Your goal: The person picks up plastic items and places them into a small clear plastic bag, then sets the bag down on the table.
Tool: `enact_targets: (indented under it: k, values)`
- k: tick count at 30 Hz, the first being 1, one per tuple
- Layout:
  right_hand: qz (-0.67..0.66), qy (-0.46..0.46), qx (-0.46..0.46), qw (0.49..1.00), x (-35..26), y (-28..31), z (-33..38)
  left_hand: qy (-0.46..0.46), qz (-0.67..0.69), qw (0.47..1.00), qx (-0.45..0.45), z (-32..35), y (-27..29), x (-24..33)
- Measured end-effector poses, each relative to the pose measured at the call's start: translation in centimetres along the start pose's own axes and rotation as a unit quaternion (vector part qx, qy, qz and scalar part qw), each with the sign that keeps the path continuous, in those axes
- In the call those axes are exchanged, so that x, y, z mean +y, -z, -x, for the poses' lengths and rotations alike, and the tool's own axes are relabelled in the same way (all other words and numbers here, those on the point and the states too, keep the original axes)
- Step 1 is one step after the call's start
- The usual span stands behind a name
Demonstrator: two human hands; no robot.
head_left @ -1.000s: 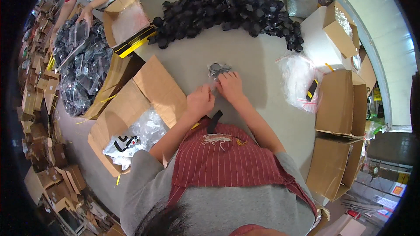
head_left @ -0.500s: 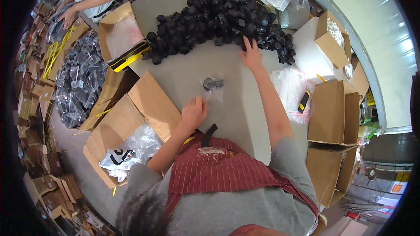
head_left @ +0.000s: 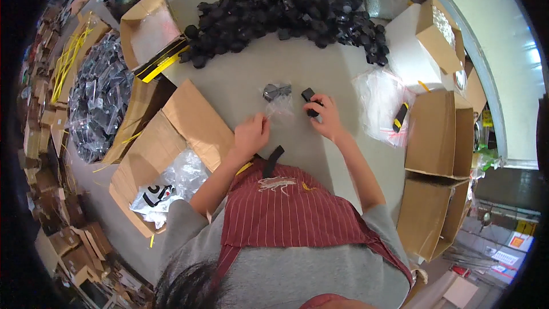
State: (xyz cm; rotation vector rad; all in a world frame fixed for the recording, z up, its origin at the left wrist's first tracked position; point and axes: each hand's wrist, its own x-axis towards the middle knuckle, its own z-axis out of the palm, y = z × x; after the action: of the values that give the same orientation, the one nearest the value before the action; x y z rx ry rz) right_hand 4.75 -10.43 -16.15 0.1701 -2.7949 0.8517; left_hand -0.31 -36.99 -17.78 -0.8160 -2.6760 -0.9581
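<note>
Head view: the right hand [head_left: 325,118] is curled around a small black plastic block-shaped part [head_left: 309,102], fingers closed over it so only its upper end shows. The part sits just right of the small clear plastic bag [head_left: 277,99] lying on the grey table [head_left: 240,83], which already holds a dark part of similar kind. The left hand [head_left: 250,134] pinches the near edge of that bag with thumb and fingertips, the other fingers folded in. Beyond the bag lies a big heap of like black plastic parts [head_left: 286,8]; left of the bag an open brown cardboard box [head_left: 171,149] holds filled bags, and right of it lies a loose stack of empty clear bags [head_left: 382,103].

The part looks rigid, light and smooth, best gripped across its sides. The bag is thin, limp and slippery, so it probably wants holding at the mouth edge.
</note>
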Motion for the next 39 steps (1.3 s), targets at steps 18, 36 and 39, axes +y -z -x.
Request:
enact_targets:
  k: [18, 36, 39]
  values:
    - [-0.582, -0.456, -0.091, 0.667, -5.2, -0.9, 4.5, -0.045, 0.117, 0.99, -0.058, 0.9, -0.4, 4.3]
    - [-0.515, -0.392, 0.005, 0.762, -8.1, -1.1, 5.1, 0.043, 0.166, 0.975, -0.137, 2.5, -1.2, 4.0]
    - [-0.484, -0.367, -0.015, 0.794, -7.5, -1.6, 5.0, 0.014, 0.132, 0.985, -0.108, 2.3, -0.7, 4.4]
